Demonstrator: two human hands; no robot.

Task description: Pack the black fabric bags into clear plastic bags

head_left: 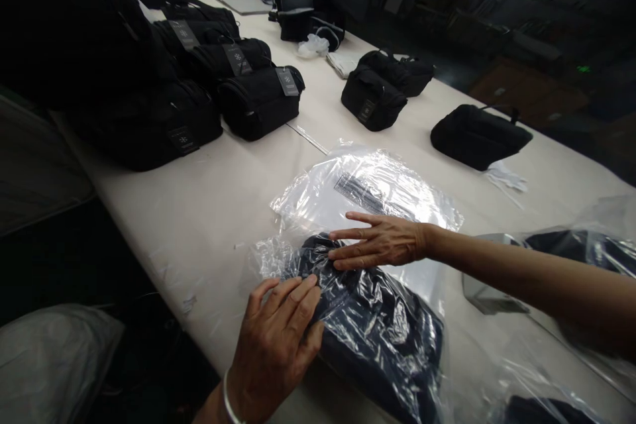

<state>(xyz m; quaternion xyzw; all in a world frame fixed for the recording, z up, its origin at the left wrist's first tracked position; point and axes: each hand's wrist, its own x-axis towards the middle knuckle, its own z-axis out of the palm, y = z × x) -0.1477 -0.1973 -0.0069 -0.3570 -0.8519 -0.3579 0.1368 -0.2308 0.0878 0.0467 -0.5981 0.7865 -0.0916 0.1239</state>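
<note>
A dark bag (377, 331) inside clear plastic wrapping lies on the white table (199, 212) before me. My left hand (281, 338), with a bangle at its wrist, rests on the near left edge of the wrapping, fingers bent and slightly apart. Pressed flat on the upper end of the wrapped bag is my right hand (380, 240), its fingers spread. Beyond it, partly under my right hand, lie flat clear plastic bags (397, 179) with a printed dark block.
Black bags with tags (261, 103) stand at the left. More black bags (372, 96) sit farther back, one (479, 136) near the right edge. A grey box-like object (491, 285) is beside my right forearm. People are partly visible far back.
</note>
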